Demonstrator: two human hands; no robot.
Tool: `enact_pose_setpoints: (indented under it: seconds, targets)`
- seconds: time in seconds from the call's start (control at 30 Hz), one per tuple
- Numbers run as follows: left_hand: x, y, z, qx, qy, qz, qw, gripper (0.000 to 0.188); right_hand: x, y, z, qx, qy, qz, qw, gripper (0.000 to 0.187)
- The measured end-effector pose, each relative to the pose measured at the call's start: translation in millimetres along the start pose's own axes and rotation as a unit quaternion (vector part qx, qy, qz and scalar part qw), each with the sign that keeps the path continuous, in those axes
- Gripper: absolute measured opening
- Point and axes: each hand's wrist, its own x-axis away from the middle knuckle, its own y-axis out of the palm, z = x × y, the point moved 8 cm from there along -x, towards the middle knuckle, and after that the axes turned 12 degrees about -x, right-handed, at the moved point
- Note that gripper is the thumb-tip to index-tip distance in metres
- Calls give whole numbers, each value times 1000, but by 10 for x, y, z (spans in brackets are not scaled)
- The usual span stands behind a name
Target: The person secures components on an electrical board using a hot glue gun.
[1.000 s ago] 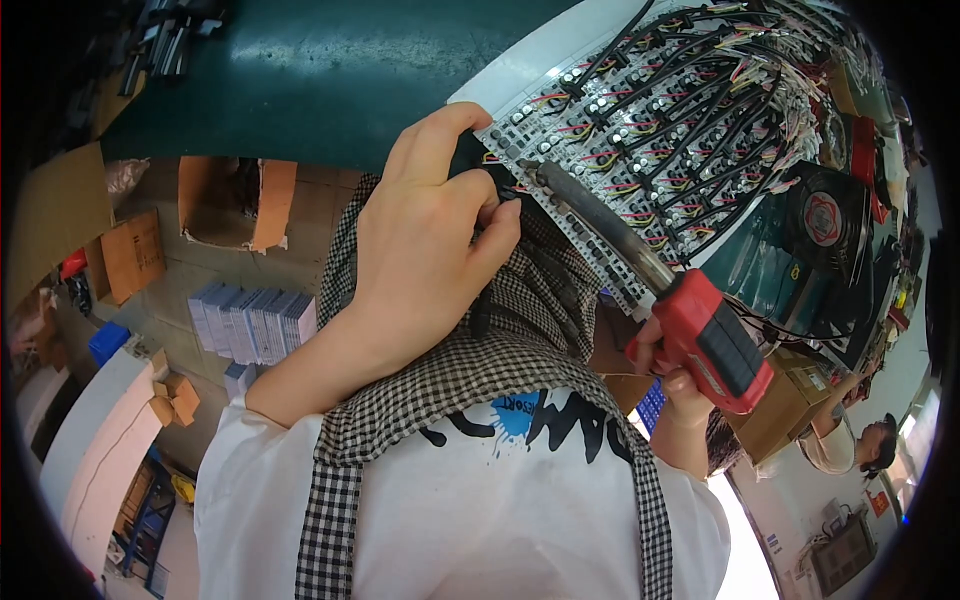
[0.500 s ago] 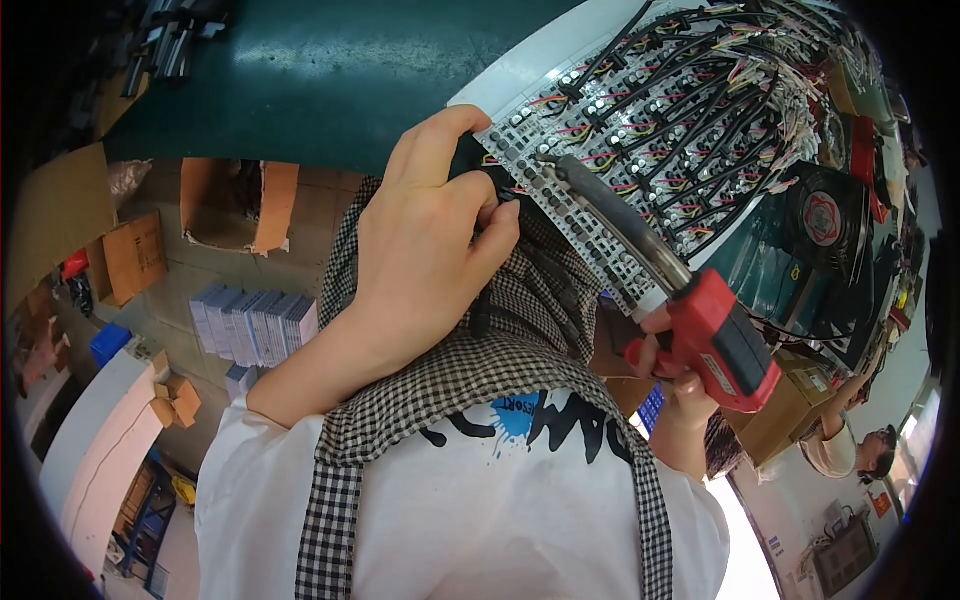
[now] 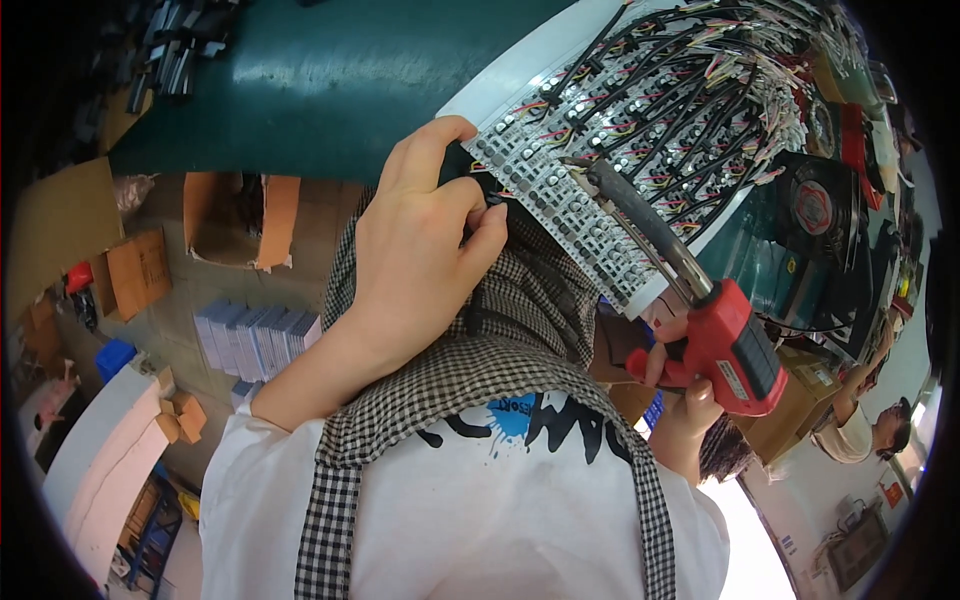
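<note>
Red soldering gun (image 3: pixel 738 350), shifted right, partly hides wired boards (image 3: pixel 545 190) and cardboard box (image 3: pixel 797 415).

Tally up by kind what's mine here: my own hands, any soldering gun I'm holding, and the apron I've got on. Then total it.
Left hand and right hand: 2
Soldering gun: 1
Apron: 1
Total: 4

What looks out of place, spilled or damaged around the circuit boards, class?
Nothing looks plainly spilled or damaged. The pale wire ends of the black cables bunch in a tangle right of the circuit boards, untidy against the boards' neat rows.
</note>
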Motion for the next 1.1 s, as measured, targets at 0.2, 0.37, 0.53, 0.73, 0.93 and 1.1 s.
enact_pose_setpoints:
  seconds: [0.2, 0.37, 0.53, 0.73, 0.93, 1.1]
  targets:
    - [46, 6, -33, 18, -24, -9, 1000, 19, -22, -93, -50, -92, -55, 68, 992, 71]
    - [147, 39, 72, -93, 125, 53, 986, 18, 62, -182, -100, -135, -120, 111, 977, 63]
    - [189, 64, 66, -115, 164, 66, 978, 21, 102, -208, -125, -137, -132, 103, 976, 59]
    - [56, 19, 16, -89, 148, 62, 983, 18, 97, -258, -79, -152, -120, 127, 973, 58]
    - [55, 59, -8, -82, 143, 57, 985, 18, 102, -305, -56, -135, -133, 125, 974, 54]
    - [91, 21, 6, -83, 146, 51, 985, 19, 130, -328, -89, -132, -149, 130, 971, 55]
